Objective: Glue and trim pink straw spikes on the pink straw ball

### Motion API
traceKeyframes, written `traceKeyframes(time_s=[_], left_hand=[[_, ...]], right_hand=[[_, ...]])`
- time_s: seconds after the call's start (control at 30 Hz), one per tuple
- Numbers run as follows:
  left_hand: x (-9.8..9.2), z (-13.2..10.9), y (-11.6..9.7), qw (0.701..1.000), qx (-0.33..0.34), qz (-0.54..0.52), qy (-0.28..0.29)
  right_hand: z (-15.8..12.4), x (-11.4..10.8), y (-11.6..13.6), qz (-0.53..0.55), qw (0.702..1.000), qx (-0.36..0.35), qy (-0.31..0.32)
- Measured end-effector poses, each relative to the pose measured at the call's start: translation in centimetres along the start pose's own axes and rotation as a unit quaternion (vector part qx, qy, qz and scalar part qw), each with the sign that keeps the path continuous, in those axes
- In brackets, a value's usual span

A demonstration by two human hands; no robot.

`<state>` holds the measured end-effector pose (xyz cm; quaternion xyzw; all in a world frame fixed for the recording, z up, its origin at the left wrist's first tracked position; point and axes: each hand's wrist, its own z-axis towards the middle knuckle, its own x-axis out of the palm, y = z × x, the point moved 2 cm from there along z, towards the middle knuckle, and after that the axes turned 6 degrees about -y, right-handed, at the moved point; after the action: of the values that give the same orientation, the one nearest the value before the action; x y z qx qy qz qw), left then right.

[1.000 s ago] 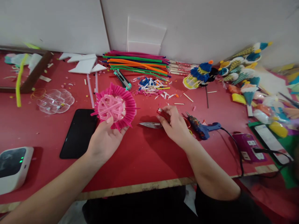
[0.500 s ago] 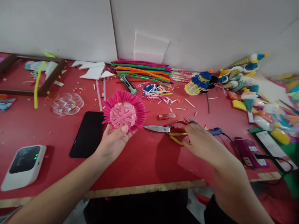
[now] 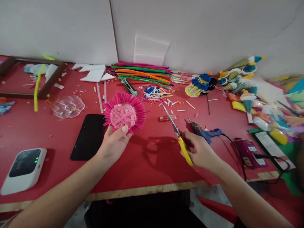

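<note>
Pinched between the thumb and fingers of my left hand [image 3: 116, 141] is a round pink fringed craft piece [image 3: 123, 114]. Its pale pink centre shows crossed strips, and a darker pink fringe rings it. My right hand [image 3: 199, 150] grips a pair of scissors [image 3: 180, 144] with a yellow handle, raised above the table with the blades pointing up and away. The other handle loop is mostly hidden by my fingers. Just beyond that hand lies a blue glue gun [image 3: 206, 133]. Behind the blades a red lighter [image 3: 167, 118] rests on the table.
A black phone [image 3: 87, 137] and a white device [image 3: 23, 171] lie on the left. Pipe cleaners [image 3: 142, 74], a box cutter [image 3: 129, 87] and cut bits [image 3: 156, 93] are at the back. A purple power box [image 3: 250, 153] with cables and small cone crafts [image 3: 248, 98] fill the right.
My right hand has closed on the scissors and lifted them off the table, turning the blades from pointing left to pointing away. The left hand keeps the pink piece almost where it was.
</note>
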<state>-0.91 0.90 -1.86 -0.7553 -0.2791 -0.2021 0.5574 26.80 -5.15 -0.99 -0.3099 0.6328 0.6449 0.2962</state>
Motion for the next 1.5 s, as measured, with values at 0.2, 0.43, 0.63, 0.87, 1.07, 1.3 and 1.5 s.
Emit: traceKeyframes(time_s=[0.2, 0.43, 0.63, 0.87, 1.07, 1.3, 1.5], left_hand=[[-0.3, -0.3, 0.3, 0.997, -0.030, 0.040, 0.055], [-0.3, -0.4, 0.3, 0.996, -0.054, 0.027, 0.061], [0.0, -0.4, 0.2, 0.995, -0.056, 0.034, 0.069], [-0.3, -0.2, 0.4, 0.996, -0.037, 0.045, 0.073], [-0.4, -0.3, 0.4, 0.996, -0.053, 0.037, 0.062], [-0.4, -0.1, 0.5, 0.996, -0.046, 0.035, 0.067], [-0.4, -0.2, 0.5, 0.996, -0.051, 0.035, 0.057]], right_hand=[[-0.1, 0.5, 2.9, 0.128, 0.992, 0.002, -0.006], [1.0, 1.7, 4.0, 0.111, 0.994, -0.014, -0.015], [1.5, 1.9, 4.4, 0.104, 0.994, -0.031, 0.000], [1.8, 1.9, 4.3, 0.086, 0.996, -0.013, 0.005], [1.9, 2.0, 4.1, 0.094, 0.995, 0.003, 0.017], [1.8, 2.2, 3.5, 0.111, 0.994, 0.000, 0.004], [1.8, 2.2, 3.6, 0.104, 0.994, 0.014, 0.001]])
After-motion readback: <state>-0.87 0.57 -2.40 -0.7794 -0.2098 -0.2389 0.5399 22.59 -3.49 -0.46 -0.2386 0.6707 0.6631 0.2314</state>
